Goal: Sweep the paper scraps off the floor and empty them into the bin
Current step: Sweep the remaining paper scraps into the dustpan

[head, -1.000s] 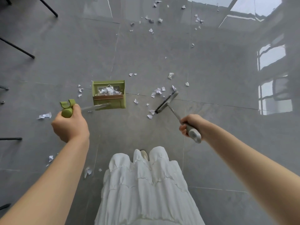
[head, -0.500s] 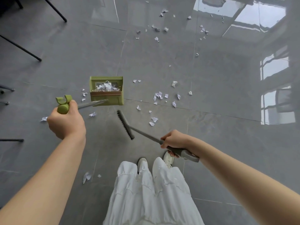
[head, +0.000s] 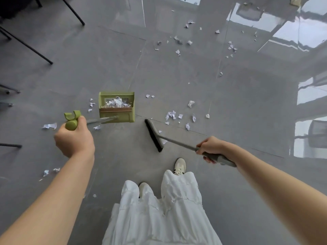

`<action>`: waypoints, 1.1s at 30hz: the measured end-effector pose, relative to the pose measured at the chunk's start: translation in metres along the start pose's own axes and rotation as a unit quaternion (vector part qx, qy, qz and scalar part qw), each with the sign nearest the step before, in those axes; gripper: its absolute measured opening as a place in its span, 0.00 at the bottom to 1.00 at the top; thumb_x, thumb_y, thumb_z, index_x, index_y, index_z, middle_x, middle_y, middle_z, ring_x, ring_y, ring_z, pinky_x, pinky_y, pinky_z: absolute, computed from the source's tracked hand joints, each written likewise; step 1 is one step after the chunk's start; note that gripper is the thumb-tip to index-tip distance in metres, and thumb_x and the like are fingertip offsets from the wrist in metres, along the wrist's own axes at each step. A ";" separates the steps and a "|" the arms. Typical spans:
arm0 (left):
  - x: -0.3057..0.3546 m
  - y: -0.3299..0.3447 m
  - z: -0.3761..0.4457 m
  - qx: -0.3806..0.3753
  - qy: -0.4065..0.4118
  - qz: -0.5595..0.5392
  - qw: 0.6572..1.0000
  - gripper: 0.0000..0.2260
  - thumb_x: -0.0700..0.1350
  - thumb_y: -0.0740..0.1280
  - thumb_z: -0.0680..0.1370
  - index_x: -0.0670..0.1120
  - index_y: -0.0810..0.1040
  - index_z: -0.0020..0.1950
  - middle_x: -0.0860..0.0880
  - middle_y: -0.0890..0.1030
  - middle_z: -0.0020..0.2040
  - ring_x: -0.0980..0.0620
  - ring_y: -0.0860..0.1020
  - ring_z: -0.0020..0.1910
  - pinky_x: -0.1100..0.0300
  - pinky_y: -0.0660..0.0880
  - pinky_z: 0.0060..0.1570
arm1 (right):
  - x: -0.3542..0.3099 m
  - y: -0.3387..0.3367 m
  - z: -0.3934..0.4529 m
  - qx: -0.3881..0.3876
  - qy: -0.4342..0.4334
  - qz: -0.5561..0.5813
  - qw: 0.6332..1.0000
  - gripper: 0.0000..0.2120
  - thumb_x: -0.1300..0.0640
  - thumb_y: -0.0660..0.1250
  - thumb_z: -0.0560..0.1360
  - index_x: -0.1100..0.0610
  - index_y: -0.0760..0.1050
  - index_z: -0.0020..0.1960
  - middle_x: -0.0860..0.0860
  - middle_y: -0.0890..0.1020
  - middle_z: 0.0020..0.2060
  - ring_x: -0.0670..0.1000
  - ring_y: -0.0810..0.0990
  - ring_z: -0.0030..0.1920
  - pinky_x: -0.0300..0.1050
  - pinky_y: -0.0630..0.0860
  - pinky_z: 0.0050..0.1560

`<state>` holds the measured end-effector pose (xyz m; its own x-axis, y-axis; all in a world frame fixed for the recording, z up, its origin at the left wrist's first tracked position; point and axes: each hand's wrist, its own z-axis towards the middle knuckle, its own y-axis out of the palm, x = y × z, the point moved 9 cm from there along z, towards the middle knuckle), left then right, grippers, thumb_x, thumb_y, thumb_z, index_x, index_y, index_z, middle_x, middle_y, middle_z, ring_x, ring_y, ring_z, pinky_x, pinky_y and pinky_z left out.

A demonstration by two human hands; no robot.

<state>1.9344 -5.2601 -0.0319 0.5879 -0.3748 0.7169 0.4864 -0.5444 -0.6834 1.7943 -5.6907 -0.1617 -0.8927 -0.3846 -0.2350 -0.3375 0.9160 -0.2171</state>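
A green dustpan (head: 131, 112) stands on the grey floor with white paper scraps inside it. My left hand (head: 74, 139) grips the green top of its long handle (head: 71, 123). My right hand (head: 213, 147) grips the grey broom handle (head: 178, 143). The dark broom head (head: 153, 135) lies on the floor just right of the dustpan, a small gap between them. A cluster of paper scraps (head: 170, 115) lies right of the broom head. More scraps (head: 177, 52) are scattered farther off, and a few (head: 49, 126) lie to the left.
Black chair or table legs (head: 26, 44) stand at the far left. My white skirt (head: 159, 213) and shoes (head: 179, 166) are below the broom. Bright window reflections cover the glossy floor at the right. No bin is in view.
The broom head swung left from the scrap cluster to beside the dustpan, then shifted a little back to the right. My right foot stepped forward. The dustpan barely moved.
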 end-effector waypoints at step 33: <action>0.088 0.089 0.030 0.072 -0.066 -0.072 0.993 0.13 0.56 0.67 0.69 0.47 0.74 0.35 0.55 0.72 0.29 0.46 0.72 0.36 0.56 0.70 0.36 | -0.200 -0.016 0.038 -0.090 -0.083 -0.177 0.976 0.05 0.62 0.66 0.72 0.64 0.75 0.45 0.56 0.77 0.22 0.53 0.72 0.18 0.38 0.70 0.25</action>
<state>2.0493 -5.3192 -0.0336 0.5804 -0.1951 0.7906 0.6531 -0.4683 -0.5951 1.9894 -5.6331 -0.1478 -0.6544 -0.6808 -0.3291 -0.6770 0.7213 -0.1461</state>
